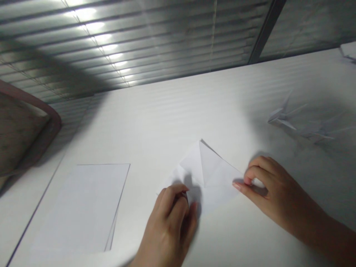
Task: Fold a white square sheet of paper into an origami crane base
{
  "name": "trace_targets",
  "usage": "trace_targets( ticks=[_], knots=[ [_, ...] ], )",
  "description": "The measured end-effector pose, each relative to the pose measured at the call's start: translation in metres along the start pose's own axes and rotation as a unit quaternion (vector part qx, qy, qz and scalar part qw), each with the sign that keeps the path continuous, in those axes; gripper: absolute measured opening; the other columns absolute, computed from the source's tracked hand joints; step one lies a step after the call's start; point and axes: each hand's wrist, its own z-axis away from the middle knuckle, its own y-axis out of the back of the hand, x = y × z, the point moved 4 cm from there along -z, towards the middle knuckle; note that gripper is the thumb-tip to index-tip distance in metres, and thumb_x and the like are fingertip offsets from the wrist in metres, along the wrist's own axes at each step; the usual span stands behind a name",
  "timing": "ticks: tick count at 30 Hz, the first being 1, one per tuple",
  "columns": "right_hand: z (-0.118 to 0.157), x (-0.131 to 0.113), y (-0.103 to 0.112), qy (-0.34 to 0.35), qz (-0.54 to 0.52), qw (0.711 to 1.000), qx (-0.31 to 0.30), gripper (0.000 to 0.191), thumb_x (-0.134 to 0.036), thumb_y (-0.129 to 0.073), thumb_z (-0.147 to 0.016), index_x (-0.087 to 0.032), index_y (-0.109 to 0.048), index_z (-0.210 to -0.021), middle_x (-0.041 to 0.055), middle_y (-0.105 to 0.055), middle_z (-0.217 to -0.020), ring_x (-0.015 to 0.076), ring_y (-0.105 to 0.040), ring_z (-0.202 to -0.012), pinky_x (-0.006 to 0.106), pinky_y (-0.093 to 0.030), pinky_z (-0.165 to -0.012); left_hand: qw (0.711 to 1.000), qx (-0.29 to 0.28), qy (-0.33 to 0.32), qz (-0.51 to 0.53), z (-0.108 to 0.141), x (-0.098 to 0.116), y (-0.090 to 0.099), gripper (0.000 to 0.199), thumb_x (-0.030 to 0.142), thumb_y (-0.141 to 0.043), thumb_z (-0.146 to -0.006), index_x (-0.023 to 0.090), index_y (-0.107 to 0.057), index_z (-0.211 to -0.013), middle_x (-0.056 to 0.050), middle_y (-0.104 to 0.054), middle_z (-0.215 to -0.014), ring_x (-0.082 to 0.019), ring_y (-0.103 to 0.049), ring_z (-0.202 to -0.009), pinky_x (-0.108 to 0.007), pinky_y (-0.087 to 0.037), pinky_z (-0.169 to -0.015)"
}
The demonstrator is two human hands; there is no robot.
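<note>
A folded sheet of white paper (217, 170) lies on the table in the middle of the view, turned like a diamond. Crease lines run down from its top corner, where the layers part slightly along the upper right edge. My right hand (275, 193) pinches the paper's right corner between thumb and fingers. At the lower left, my left hand (169, 222) has its fingers curled over the paper and presses on it. That hand hides the paper's lower left part.
A stack of blank white sheets (83, 207) lies to the left. Folded paper cranes (282, 116) stand at the right, partly blurred. More white paper (349, 52) is at the far right corner. Window blinds (167, 37) border the table's back; a chair (25, 129) is at left.
</note>
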Motion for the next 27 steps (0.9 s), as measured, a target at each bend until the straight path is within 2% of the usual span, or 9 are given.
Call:
trace_targets(
  ticks=[13, 18, 23, 27],
  knots=[
    [0.0001, 0.0033, 0.0031, 0.029, 0.006, 0.999, 0.021, 0.024, -0.024, -0.064, -0.084, -0.021, -0.044, -0.072, 0.0013, -0.049, -0.071, 0.0182, -0.049, -0.07, 0.034, -0.041, -0.065, 1.0, -0.012, 0.004, 0.009, -0.0007, -0.0024, -0.0008, 0.023, 0.006, -0.053, -0.087, 0.019, -0.043, -0.071, -0.007, -0.051, -0.099, -0.016, -0.055, -0.089, -0.028, -0.049, -0.08],
    [0.0003, 0.0068, 0.0035, 0.018, 0.005, 1.0, 0.024, 0.025, -0.028, -0.066, -0.083, -0.021, -0.045, -0.071, 0.0012, -0.049, -0.07, 0.0184, -0.05, -0.07, 0.034, -0.042, -0.066, 1.0, -0.012, 0.004, 0.009, -0.001, -0.0022, -0.001, 0.024, 0.005, -0.053, -0.087, 0.019, -0.043, -0.07, -0.007, -0.051, -0.1, -0.015, -0.055, -0.09, -0.027, -0.048, -0.08],
    [0.0002, 0.0082, 0.0031, 0.016, 0.002, 1.0, 0.022, 0.025, -0.028, -0.066, -0.083, -0.022, -0.046, -0.07, 0.0006, -0.049, -0.07, 0.018, -0.05, -0.069, 0.033, -0.042, -0.066, 1.0, -0.008, 0.002, 0.005, -0.001, -0.0044, -0.0028, 0.015, 0.006, -0.053, -0.087, 0.017, -0.05, -0.079, -0.007, -0.051, -0.098, -0.015, -0.056, -0.088, -0.026, -0.048, -0.078],
    [-0.0008, 0.007, 0.0035, 0.022, 0.004, 1.0, 0.021, 0.027, -0.027, -0.068, -0.082, -0.021, -0.044, -0.069, 0.0008, -0.048, -0.071, 0.0176, -0.049, -0.069, 0.033, -0.042, -0.065, 1.0, -0.014, 0.002, -0.009, 0.0022, -0.0035, -0.0049, 0.01, 0.006, -0.052, -0.089, 0.016, -0.053, -0.088, -0.009, -0.051, -0.102, -0.017, -0.056, -0.093, -0.027, -0.047, -0.083]
  ],
)
